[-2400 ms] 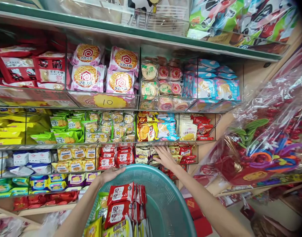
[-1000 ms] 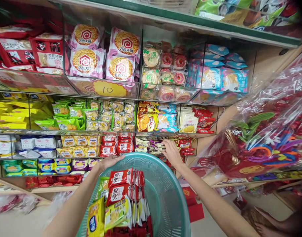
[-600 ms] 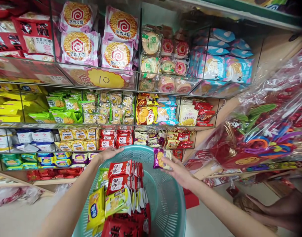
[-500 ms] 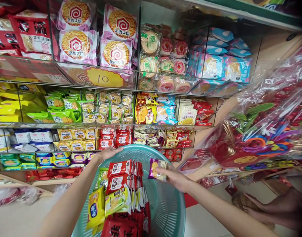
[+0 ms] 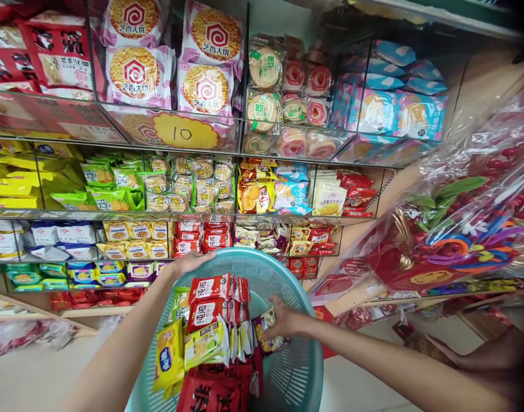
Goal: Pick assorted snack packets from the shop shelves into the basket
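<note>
My left hand (image 5: 188, 263) is closed on the far left rim of a teal plastic basket (image 5: 296, 372). Inside the basket, on its right side, my right hand (image 5: 286, 318) pinches a small purple and cream biscuit packet (image 5: 262, 343). That packet is beside a row of upright packets. The row's red packets (image 5: 208, 289) are at the far end, a pale yellow-green packet (image 5: 206, 344) is nearer, and large dark red bags (image 5: 214, 392) lie closest to me. A yellow packet (image 5: 170, 355) and a green one (image 5: 179, 306) lean along the left wall.
Clear-fronted shelves ahead hold packaged biscuits, including round sesame cakes (image 5: 135, 71) above a yellow price tag (image 5: 187, 133). At right hangs a plastic-wrapped bundle of colourful decorations (image 5: 451, 246). What looks like another person's hand (image 5: 463, 357) is blurred at lower right.
My right hand has moved down into the basket with the purple packet, bringing it against the row's right side. My left hand keeps its hold on the rim. The view has shifted slightly.
</note>
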`<state>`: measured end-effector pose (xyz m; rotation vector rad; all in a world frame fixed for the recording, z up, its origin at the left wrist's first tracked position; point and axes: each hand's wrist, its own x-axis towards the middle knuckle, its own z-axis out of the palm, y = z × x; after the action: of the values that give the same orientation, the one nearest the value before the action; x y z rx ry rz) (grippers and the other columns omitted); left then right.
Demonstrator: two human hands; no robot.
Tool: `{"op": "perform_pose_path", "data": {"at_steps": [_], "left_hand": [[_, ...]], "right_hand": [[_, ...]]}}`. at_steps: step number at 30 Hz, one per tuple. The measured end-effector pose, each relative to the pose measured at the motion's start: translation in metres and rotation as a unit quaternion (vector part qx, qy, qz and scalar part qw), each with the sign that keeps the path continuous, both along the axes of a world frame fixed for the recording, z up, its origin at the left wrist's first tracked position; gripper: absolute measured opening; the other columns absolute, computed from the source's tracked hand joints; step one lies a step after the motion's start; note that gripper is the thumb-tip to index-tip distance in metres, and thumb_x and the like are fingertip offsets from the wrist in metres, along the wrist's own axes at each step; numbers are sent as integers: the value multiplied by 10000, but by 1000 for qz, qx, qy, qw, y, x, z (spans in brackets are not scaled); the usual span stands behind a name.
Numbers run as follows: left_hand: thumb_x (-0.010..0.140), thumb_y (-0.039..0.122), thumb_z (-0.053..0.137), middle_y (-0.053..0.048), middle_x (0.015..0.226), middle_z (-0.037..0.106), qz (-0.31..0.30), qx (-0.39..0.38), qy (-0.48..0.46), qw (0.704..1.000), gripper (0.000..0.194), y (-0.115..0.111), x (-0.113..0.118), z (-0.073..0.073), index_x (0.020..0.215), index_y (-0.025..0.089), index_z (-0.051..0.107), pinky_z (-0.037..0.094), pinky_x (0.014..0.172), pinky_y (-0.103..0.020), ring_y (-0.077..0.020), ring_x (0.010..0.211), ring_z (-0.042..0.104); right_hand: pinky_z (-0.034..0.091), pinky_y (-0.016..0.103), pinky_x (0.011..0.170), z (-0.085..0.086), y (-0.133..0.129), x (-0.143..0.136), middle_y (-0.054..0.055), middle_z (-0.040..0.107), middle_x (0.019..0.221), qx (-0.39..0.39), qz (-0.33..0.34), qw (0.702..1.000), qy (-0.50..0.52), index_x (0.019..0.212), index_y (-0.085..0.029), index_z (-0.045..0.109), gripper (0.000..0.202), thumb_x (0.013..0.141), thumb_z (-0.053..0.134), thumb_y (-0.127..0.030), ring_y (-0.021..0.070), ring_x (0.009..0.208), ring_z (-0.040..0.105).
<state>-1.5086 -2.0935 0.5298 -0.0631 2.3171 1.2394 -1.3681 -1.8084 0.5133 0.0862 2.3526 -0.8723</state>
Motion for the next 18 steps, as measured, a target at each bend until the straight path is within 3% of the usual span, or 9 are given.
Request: {"op": "perform_pose_path", "data": {"at_steps": [4, 7, 10, 16, 18], "left_hand": [[529, 732, 534, -105, 958, 679, 6, -20, 6, 1000, 716, -3, -5, -2, 913, 134, 627, 485, 685, -252, -219, 828, 638], [517, 729, 543, -131, 1056, 641, 17, -35, 18, 999, 776, -6, -8, -3, 990, 116, 597, 478, 723, -259, -230, 906, 617], [527, 724, 538, -125, 1018, 657, 9, -27, 18, 999, 754, -7, -8, -4, 971, 119, 613, 473, 723, -270, -235, 891, 620], [522, 704, 555, -88, 880, 697, -3, -4, 27, 1000, 668, -7, -6, 0, 878, 148, 658, 473, 667, -268, -237, 802, 635], [518, 698, 560, -84, 883, 696, -3, -10, 40, 999, 665, -10, -7, -1, 884, 151, 656, 474, 662, -268, -237, 797, 635]], "right_hand": [[443, 288, 714, -6, 0, -6, 55, 588, 980, 21, 32, 999, -16, 1082, -161, 475, 741, 433, 758, -382, 234, 923, 543], [442, 285, 735, -5, 1, -13, 63, 560, 1065, 12, 53, 998, -19, 1144, -177, 444, 831, 408, 772, -380, 234, 965, 524], [453, 284, 718, -1, 3, -18, 73, 535, 1113, -8, 86, 996, -38, 1198, -198, 416, 922, 375, 791, -372, 244, 970, 526], [467, 249, 483, -2, 0, -14, 45, 600, 934, -65, 54, 979, -187, 1091, -192, 510, 848, 316, 813, -356, 210, 709, 606], [469, 257, 449, -5, -2, -12, 39, 617, 834, -74, 70, 979, -174, 1074, -165, 530, 846, 298, 815, -347, 205, 630, 612]]}}
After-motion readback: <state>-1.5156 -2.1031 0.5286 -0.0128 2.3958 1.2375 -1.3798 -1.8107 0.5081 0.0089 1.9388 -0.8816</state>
